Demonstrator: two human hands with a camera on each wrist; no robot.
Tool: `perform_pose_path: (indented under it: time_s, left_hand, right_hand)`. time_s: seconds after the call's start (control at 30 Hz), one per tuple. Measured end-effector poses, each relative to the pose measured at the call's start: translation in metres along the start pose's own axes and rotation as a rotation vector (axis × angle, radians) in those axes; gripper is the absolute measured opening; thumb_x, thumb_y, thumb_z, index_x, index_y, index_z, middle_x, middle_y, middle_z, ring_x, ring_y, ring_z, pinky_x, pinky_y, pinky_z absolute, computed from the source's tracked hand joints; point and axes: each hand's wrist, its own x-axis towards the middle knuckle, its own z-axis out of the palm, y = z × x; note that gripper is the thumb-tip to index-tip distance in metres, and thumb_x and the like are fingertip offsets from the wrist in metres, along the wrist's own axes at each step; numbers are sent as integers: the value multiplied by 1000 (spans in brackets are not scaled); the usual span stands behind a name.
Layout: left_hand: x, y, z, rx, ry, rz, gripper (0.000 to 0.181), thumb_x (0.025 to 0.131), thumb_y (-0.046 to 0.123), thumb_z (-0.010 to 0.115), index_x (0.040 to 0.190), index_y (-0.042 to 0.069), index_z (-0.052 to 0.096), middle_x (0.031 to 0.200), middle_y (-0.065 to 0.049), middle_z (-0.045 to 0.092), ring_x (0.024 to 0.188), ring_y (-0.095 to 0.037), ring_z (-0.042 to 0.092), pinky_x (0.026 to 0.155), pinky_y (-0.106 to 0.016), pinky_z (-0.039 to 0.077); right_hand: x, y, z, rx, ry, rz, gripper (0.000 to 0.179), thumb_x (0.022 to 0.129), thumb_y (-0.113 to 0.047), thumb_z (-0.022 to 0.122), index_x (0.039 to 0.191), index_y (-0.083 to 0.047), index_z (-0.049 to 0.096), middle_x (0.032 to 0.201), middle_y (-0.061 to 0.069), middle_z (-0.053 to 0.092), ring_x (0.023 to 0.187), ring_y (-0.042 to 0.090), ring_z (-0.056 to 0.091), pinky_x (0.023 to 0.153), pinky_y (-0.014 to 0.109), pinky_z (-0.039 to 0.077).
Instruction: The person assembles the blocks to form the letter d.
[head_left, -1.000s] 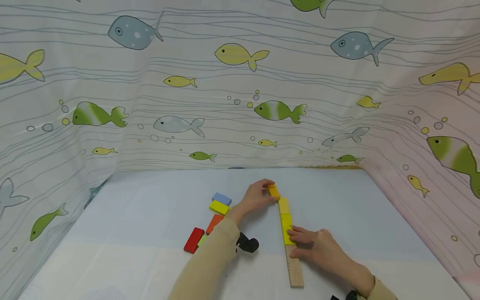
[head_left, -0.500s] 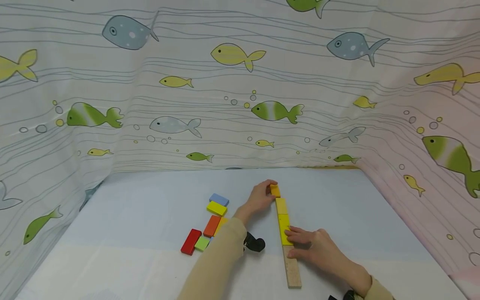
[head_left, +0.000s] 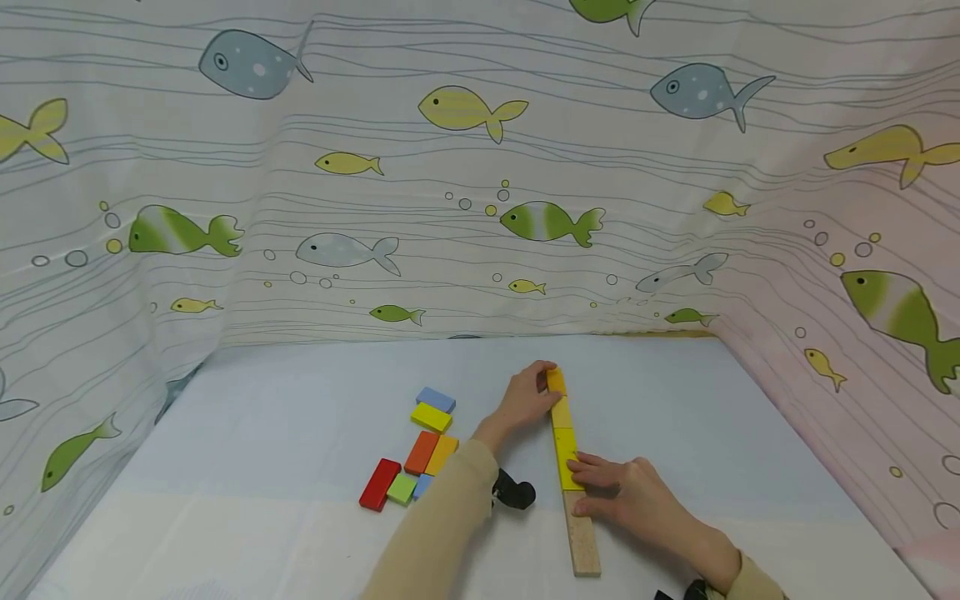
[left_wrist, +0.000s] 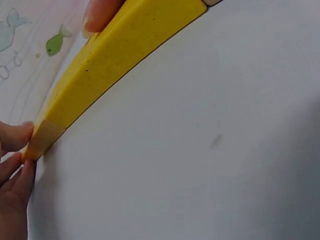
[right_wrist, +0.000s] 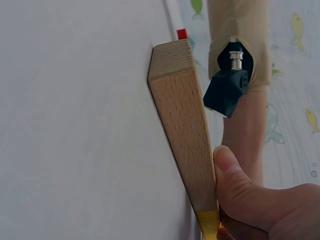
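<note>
Fish-print cloth [head_left: 442,275] backs pale tabletop [head_left: 300,442] | block row [head_left: 566,442]: long axis 6–12 o'clock | left hand [head_left: 520,398] nearer its 12 o'clock end, pinching end block [head_left: 557,380] | right hand [head_left: 637,496], 4 o'clock side, fingers loosely apart, touching yellow block [head_left: 562,460] and wooden block [head_left: 582,550].

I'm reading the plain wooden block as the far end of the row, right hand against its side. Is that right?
No, wrong end: the head view shows the plain wooden block at the near end of the row, right hand against its side.
</note>
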Motion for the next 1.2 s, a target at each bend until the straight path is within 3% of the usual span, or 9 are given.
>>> perform_pose_path:
  time_s: [0.2, 0.5, 0.7, 0.97, 1.2]
  left_hand:
    - [-1, 0, 1, -45, -7, -2, 46, 95, 10, 65, 139, 2, 52, 142, -15, 56, 129, -23, 57, 107, -33, 47]
    - [-2, 2, 5, -2, 9, -16, 45, 97, 10, 62, 140, 4, 51, 144, -14, 55, 130, -23, 56, 108, -34, 46]
    - [-8, 8, 7, 37, 35, -22, 43, 99, 12, 59, 141, 8, 52, 147, -12, 53, 136, -25, 50, 115, -40, 40]
    - [-35, 15, -7, 69, 52, -17, 41, 96, 17, 59, 136, 11, 57, 140, -12, 60, 128, -30, 57, 108, -45, 47]
    - [-72, 17, -30, 6, 37, -10, 39, 97, 21, 60, 136, 15, 59, 136, -7, 63, 125, -30, 58, 105, -46, 49]
  right_hand:
    - [-1, 1, 1, -3, 14, -7, 50, 78, -44, 80, 116, -11, 76, 125, 0, 70, 119, 23, 64, 91, 44, 57]
    - [-1, 0, 1, -8, 16, -9, 50, 79, -46, 79, 115, -11, 76, 124, -1, 70, 119, 22, 64, 92, 42, 57]
    - [-2, 2, 1, -15, 16, -21, 52, 80, -48, 77, 116, -11, 75, 125, 3, 70, 117, 24, 65, 90, 42, 58]
    - [-2, 3, 2, -4, 47, -67, 49, 79, -45, 79, 114, -9, 76, 123, 3, 71, 116, 24, 65, 88, 38, 58]
    - [-2, 3, 2, 2, 60, -93, 49, 79, -43, 80, 114, -9, 76, 122, 7, 71, 112, 27, 67, 85, 36, 59]
